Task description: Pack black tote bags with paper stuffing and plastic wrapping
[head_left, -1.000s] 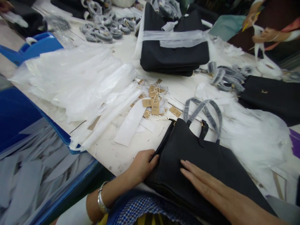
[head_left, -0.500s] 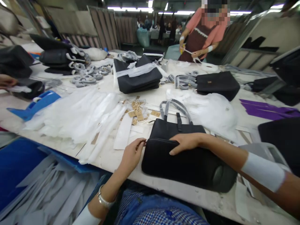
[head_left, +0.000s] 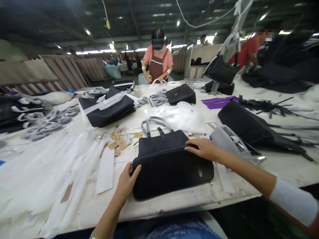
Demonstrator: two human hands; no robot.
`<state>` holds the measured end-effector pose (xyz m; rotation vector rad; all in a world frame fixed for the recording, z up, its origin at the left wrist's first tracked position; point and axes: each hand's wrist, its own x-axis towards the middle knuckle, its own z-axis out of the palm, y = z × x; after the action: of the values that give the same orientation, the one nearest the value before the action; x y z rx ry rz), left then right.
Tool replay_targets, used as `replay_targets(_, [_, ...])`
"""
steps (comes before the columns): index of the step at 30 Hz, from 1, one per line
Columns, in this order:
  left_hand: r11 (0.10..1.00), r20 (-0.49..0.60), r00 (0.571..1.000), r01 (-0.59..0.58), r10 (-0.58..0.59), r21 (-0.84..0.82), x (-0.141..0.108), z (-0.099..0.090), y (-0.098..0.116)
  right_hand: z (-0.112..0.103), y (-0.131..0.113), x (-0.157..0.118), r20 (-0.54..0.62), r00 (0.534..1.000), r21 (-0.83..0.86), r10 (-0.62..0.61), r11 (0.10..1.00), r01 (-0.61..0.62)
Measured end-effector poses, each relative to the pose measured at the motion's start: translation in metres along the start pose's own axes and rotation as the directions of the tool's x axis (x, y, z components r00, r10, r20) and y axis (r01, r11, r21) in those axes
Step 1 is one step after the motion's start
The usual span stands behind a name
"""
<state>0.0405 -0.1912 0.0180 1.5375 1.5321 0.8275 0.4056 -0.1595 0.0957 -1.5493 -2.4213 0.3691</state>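
Note:
A black handbag (head_left: 171,169) lies on the white table near its front edge, its flat base facing me and its grey wrapped handles (head_left: 156,122) pointing away. My left hand (head_left: 128,179) grips the bag's left end, thumb on the base and fingers behind the edge. At the upper right edge of the base, my right hand (head_left: 203,148) pinches the bag between thumb and fingers. Brown paper tags (head_left: 118,141) with strings and a white strip (head_left: 105,171) are left of the bag.
White foam sheets (head_left: 72,166) cover the left. Behind lie black bags (head_left: 107,108) and purple strips (head_left: 219,102). A grey tape dispenser (head_left: 230,142) and a black bag (head_left: 249,126) are at right. A person (head_left: 157,61) stands across the table holding a white strip.
The view has turned right and up. My left hand has closed on the bag's left end, and my right hand has shifted right along its edge. The bag has turned squarer to me.

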Motion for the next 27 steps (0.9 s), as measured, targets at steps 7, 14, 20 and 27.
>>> replay_targets(7, [0.945, -0.253, 0.967, 0.043, 0.043, 0.324, 0.003, 0.018, -0.014, 0.074, 0.039, -0.010, -0.271, 0.887, 0.265, 0.375, 0.914, -0.306])
replay_targets(14, [0.562, -0.059, 0.800, -0.365, 0.597, 0.742, -0.001, 0.031, 0.023, 0.082, 0.040, 0.005, -0.248, 0.857, 0.057, 0.451, 0.890, -0.452])
replay_targets(20, [0.441, 0.382, 0.737, -0.652, 0.557, 0.616, 0.008, 0.084, 0.040, 0.079, 0.032, 0.003, -0.271, 0.866, -0.121, 0.420, 0.878, -0.464])
replay_targets(27, [0.496, 0.341, 0.774, -0.613, 0.534, 0.615, -0.002, 0.086, 0.037, 0.076, 0.006, -0.009, -0.468, 0.880, -0.187, -0.083, 0.982, -0.006])
